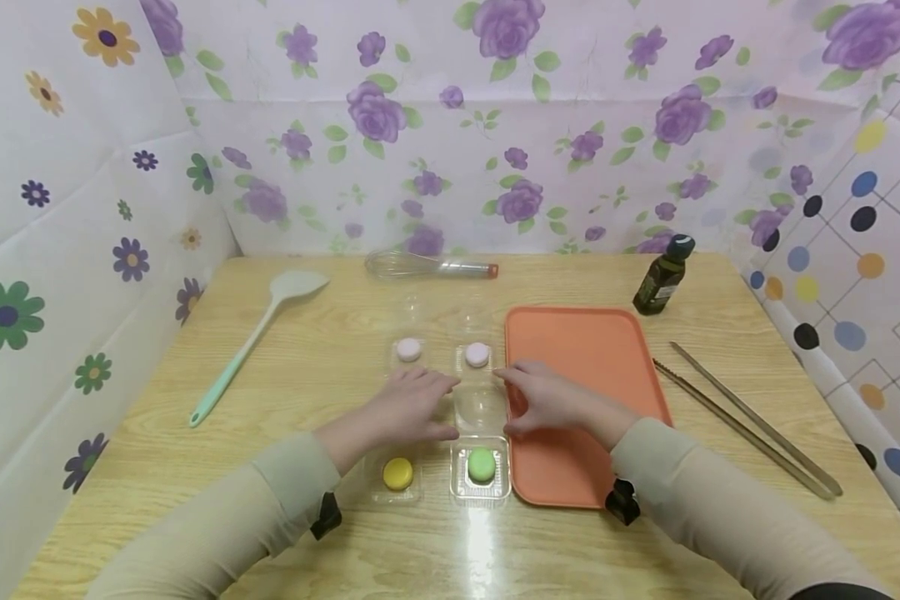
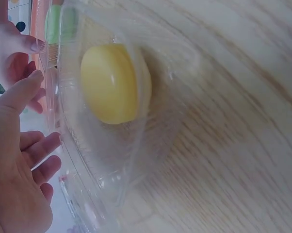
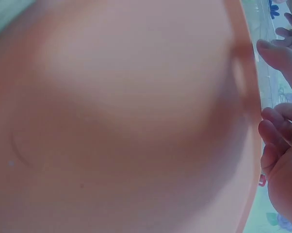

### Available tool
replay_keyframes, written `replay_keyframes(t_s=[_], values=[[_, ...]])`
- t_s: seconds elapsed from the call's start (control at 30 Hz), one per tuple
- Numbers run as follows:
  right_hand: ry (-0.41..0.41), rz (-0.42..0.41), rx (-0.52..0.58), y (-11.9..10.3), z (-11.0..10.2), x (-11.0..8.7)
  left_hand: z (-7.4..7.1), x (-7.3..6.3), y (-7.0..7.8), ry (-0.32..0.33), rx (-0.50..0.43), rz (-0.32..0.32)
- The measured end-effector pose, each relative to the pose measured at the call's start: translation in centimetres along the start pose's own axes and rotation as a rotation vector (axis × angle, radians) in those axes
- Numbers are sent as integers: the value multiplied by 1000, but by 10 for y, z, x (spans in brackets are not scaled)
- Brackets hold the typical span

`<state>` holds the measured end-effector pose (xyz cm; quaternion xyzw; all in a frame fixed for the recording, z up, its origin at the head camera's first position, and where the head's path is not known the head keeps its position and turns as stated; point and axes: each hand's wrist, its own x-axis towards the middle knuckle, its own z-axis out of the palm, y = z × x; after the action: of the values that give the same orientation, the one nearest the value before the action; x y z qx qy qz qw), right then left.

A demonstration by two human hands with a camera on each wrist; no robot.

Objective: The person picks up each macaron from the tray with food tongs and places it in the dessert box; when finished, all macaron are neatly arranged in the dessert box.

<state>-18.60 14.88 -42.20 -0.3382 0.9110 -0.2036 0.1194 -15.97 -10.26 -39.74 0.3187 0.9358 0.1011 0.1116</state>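
Wooden tabletop (image 1: 322, 358); tongs (image 1: 765, 426) in head view only; left hand (image 1: 411, 406), right hand (image 1: 547, 398) loosely spread, gripping nothing.

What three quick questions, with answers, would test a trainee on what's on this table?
1. Which of the person's hands overlaps the orange tray in the head view?

2. True or false: the green macaron sits nearer the tray than the yellow macaron does.

3. In the head view, which lies to the right of the tray?
A) whisk
B) tongs
C) spatula

Key: 1. the right hand; 2. true; 3. B.
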Motion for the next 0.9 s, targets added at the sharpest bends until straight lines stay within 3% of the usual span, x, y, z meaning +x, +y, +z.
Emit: replay_keyframes(t_s=[0.3,0.5,0.67,0.9], values=[[31,-15,35,-3,-2,0,1,5,-1,-1,-5,-10],[103,-48,69,-4,-4,2,-2,5,-2,54,-58,-23],[88,-57,47,-2,3,4,2,6,-4,58,-93,-22],[99,-36,166,-3,3,3,2,6,-6,125,-158,-37]])
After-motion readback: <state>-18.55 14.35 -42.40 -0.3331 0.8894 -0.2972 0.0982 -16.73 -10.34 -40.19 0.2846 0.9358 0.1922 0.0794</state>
